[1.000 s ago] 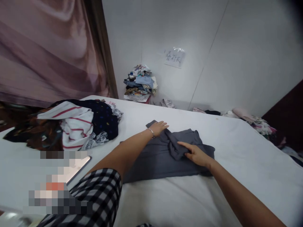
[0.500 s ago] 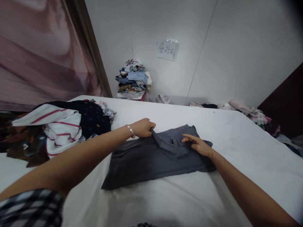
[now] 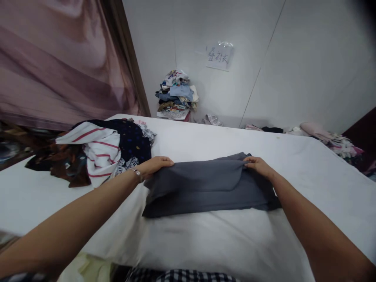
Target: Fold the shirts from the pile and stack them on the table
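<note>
On the white-sheeted bed, the grey garment lay flat in front of me, folded into a long band running left to right. My left hand had its grip closed on the garment's far left corner, fingers curled over the edge. My right hand had its grip closed likewise on the far right corner, pinching the upper layer where it met the lower. Both corners were raised slightly off the sheet; the near edge rested on the bed.

To the left, just apart from my left wrist, a heap of unfolded clothes sat on the bed, a red-striped white piece uppermost beside a dark dotted one. Against the wall beyond the bed stood a stack of folded clothes, with a paper sign fixed to the wall above it. More loose garments lay along the far right edge.

Assessment: the step in hand appeared to be a fold of the far edge toward me. To do it well, I judged that both corners should travel level and together, the cloth kept taut between the hands so that no crease forms in the middle, and the moving edge laid square on the near edge before release. The upper layer showed a slanting lap near the right hand; it wanted smoothing.
</note>
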A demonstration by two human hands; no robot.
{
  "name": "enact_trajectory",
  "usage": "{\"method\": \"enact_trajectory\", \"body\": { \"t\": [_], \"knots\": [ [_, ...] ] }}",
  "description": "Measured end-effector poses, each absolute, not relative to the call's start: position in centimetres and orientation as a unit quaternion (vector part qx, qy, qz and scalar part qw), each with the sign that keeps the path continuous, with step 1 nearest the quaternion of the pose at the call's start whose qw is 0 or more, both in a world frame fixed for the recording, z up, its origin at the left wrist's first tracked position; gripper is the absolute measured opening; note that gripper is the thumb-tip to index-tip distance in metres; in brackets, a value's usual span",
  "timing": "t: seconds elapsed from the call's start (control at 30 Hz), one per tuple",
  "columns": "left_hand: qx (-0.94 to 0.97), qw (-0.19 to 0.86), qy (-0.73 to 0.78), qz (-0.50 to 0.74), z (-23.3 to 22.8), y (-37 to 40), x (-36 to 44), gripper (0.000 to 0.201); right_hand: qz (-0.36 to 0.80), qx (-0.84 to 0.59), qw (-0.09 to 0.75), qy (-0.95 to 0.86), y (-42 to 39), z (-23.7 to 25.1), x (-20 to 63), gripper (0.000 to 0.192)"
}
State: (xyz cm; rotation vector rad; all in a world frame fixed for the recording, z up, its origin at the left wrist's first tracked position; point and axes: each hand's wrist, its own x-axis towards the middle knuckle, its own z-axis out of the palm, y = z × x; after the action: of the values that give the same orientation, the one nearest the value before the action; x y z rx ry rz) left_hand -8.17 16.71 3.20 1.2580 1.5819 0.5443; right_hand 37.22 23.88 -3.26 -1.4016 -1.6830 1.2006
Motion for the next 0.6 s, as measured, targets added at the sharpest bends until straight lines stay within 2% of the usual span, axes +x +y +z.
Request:
{"method": "enact_trajectory", "body": {
  "t": [0.13,0.3,0.43,0.5,0.6],
  "knots": [
    [0.558,0.406,0.704,0.167,0.1,18.3,-10.5,0.038,0.442,-0.576,0.363,-0.584,25.7,-3.2,36.6,0.021],
    [0.649,0.366,0.667,0.012,1.3,17.5,-13.2,0.036,0.467,-0.571,0.336,-0.586,26.3,-3.1,37.1,0.028],
    [0.584,0.484,0.637,0.138,1.5,16.7,-13.3,0.035,0.473,-0.563,0.377,-0.563,27.0,-3.3,38.2,0.031],
    [0.547,0.46,0.678,0.171,0.7,16.8,-12.5,0.034,0.412,-0.609,0.38,-0.561,27.7,-3.8,38.1,0.032],
    [0.523,0.357,0.762,0.136,-1.0,17.2,-11.1,0.024,0.294,-0.684,0.336,-0.577,28.6,-4.8,37.4,0.031]
  ]
}}
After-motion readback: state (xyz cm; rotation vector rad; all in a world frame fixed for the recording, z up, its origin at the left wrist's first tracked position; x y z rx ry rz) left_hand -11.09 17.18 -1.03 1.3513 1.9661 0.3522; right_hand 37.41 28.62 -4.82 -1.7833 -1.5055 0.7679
